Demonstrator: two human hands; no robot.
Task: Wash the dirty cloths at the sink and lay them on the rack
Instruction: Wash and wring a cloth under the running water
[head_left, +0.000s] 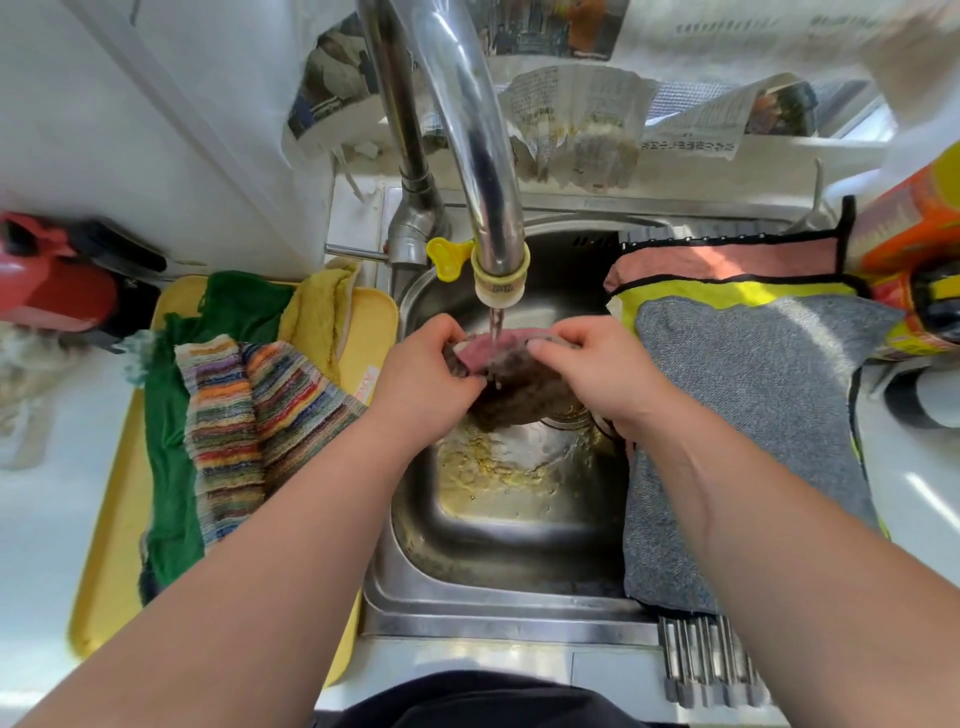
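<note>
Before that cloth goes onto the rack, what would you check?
1. Water reaches the cloth: ok, the tap's stream lands on the pink-and-brown cloth.
2. Grip: ok, left hand and right hand both pinch its upper edge.
3. Rinsed clean: cannot tell.
4. Wrung out: not ok, water is running onto it.
5. Room on the rack: not ok, grey cloth, yellow cloth and peach cloth cover it except the near end.

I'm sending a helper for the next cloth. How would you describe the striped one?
Start at the steel sink; left of it lies a yellow tray. On it the striped cloth lies over a green cloth, beside a plain yellow cloth. It alone has many-coloured bands.
</note>
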